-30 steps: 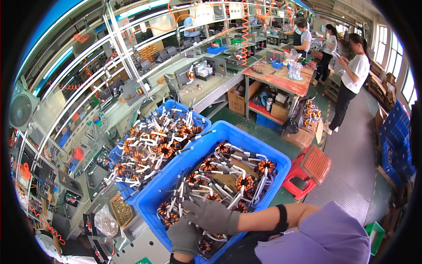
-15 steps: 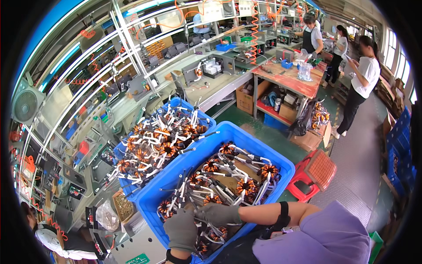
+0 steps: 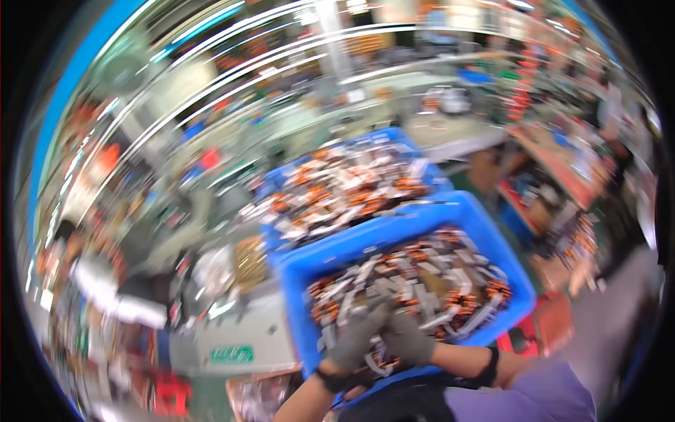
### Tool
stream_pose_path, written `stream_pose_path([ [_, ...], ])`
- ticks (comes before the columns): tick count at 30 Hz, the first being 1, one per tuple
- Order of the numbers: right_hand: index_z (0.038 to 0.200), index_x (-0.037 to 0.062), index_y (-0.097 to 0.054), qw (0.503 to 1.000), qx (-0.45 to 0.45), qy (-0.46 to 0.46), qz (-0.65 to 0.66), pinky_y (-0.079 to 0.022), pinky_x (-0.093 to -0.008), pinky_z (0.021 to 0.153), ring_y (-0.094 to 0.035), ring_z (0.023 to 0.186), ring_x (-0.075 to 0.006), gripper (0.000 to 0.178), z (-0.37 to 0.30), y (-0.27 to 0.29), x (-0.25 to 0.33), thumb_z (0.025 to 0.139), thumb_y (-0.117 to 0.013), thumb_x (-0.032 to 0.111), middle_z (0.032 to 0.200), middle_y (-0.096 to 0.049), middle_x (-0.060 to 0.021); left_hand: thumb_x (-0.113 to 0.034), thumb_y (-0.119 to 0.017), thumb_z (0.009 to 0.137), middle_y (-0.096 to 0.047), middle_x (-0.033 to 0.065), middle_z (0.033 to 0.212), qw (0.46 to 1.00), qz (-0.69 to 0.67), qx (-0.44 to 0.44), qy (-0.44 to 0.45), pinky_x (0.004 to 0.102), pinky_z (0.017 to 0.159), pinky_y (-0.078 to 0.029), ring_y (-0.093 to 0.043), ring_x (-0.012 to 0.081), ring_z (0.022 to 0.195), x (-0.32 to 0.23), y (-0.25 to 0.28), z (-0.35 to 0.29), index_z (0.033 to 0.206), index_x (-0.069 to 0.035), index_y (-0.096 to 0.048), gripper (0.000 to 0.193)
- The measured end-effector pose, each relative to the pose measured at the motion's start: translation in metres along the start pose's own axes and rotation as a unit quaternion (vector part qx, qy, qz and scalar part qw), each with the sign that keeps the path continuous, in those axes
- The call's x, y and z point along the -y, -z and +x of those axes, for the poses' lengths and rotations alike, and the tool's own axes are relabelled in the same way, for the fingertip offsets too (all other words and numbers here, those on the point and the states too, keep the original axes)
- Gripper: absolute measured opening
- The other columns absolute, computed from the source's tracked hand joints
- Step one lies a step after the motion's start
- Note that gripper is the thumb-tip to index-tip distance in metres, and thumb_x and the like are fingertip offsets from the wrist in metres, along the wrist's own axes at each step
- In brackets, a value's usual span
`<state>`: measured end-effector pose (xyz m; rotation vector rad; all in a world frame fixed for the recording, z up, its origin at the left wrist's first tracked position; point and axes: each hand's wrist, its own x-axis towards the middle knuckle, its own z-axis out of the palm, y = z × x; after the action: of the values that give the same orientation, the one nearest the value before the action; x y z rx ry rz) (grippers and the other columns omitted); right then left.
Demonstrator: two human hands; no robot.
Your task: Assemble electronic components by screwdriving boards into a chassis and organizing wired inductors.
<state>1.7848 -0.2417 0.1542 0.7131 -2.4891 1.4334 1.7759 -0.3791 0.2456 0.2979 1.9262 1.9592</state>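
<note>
Over the nearer blue bin (image 3: 485, 218), at the edge closest to the wearer, two grey-gloved hands come together, the left hand (image 3: 355, 344) just beside the right hand (image 3: 409, 341), their fingertips meeting or nearly so. Everything is blurred from where I stand, so I cannot tell whether either is clenched, loose or grasping one of the pieces. Below and around them lie the wound coils (image 3: 460, 302), orange and black rings tangled with white leads, spread across the inside of that bin. A dark band circles the left wrist, and another sits higher on the right forearm, below a purple sleeve (image 3: 524, 401).

Just behind stands a farther blue bin (image 3: 436, 179), heaped with more such coils, its side against the first. Off to the left, a green board (image 3: 232, 354) rests on a pale surface (image 3: 264, 337), near a whitish bag (image 3: 213, 269). Beyond the right corner sits a red stool (image 3: 555, 320).
</note>
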Motion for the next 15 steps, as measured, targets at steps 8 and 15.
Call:
stream_pose_path([
  [8, 0.092, -0.0009, -0.06, 0.995, 0.024, -0.069, 0.063, -0.037, -0.0264, 0.052, -0.046, 0.062, -0.0073, 0.013, 0.015, 0.026, 0.02, 0.091, -0.059, 0.012, 0.072, -0.055, -0.0024, -0.035, -0.054, 0.093, -0.064, 0.0143, 0.083, 0.944, 0.19, -0.262, -0.057, 0.0353, 0.07, -0.048, -0.062, 0.0249, 0.077, 0.037, 0.033, -0.01, 0.102, -0.004, -0.064, 0.033],
  [15, 0.1, 0.0004, -0.059, 0.96, 0.08, -0.161, 0.215, -0.043, -0.0267, 0.062, -0.055, 0.071, -0.0114, 0.022, 0.041, 0.018, 0.036, 0.097, -0.048, 0.019, 0.08, -0.06, -0.0061, -0.043, -0.046, 0.094, -0.06, 0.0183, 0.074, 0.96, 0.146, -0.198, -0.134, 0.0368, 0.065, -0.046, -0.056, 0.0324, 0.066, 0.02, 0.025, -0.027, 0.086, 0.0, -0.062, 0.047],
])
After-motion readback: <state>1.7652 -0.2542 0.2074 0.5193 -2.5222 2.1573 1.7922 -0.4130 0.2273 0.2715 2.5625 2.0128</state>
